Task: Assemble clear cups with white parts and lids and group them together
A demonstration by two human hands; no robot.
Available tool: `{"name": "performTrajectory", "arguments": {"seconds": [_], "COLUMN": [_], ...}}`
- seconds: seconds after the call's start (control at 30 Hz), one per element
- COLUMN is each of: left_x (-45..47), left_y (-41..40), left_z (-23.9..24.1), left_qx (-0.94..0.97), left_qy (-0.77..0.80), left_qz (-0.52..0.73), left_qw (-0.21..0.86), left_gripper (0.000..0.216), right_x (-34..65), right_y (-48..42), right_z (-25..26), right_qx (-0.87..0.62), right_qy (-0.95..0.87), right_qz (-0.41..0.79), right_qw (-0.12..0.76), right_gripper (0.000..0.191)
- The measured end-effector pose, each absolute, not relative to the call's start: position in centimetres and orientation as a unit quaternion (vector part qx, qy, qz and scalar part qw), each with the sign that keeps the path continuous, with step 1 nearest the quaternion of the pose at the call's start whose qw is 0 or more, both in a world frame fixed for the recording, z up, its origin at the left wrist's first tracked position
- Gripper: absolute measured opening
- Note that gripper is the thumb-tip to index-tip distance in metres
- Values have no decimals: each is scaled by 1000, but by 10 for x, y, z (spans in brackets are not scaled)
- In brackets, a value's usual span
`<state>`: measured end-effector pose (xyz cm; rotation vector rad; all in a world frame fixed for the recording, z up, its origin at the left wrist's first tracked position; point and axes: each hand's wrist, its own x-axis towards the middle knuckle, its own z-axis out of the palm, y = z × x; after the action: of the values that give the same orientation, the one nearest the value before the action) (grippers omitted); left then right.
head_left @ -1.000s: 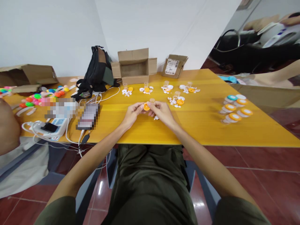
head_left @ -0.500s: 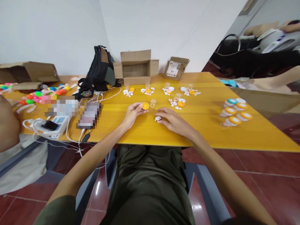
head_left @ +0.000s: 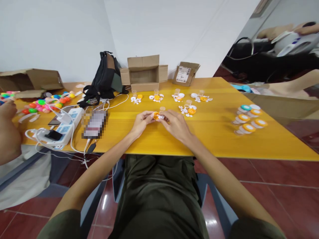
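Head view: our left hand (head_left: 141,125) has its grip closed, thumb and fingers pinching the rim of an orange cap (head_left: 156,115) just above the worktop (head_left: 119,141), near the front edge. Cap's round, so no long axis; hollow face turned up toward us. Our right hand (head_left: 176,124) has a narrow grip on a small white piece (head_left: 161,117), set at the cap's right side; its long axis looks roughly sideways, exact heading too small to tell. Clear cup (head_left: 162,109) just beyond our fingers.
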<state>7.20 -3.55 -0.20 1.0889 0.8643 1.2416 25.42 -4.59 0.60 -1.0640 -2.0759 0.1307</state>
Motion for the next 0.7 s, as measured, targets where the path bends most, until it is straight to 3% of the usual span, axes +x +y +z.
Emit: {"name": "performTrajectory", "arguments": {"seconds": [0.7], "left_x": [76], "left_y": [-39], "left_z": [0], "left_qx": [465], "left_qy": [373], "left_qz": [525], "left_qw": [607], "left_gripper": [36], "right_x": [250], "right_y": [-52], "right_z": [-6], "right_qx": [-432], "right_qy": [-808], "right_qz": [12], "right_qw": [399], "right_gripper": [25]}}
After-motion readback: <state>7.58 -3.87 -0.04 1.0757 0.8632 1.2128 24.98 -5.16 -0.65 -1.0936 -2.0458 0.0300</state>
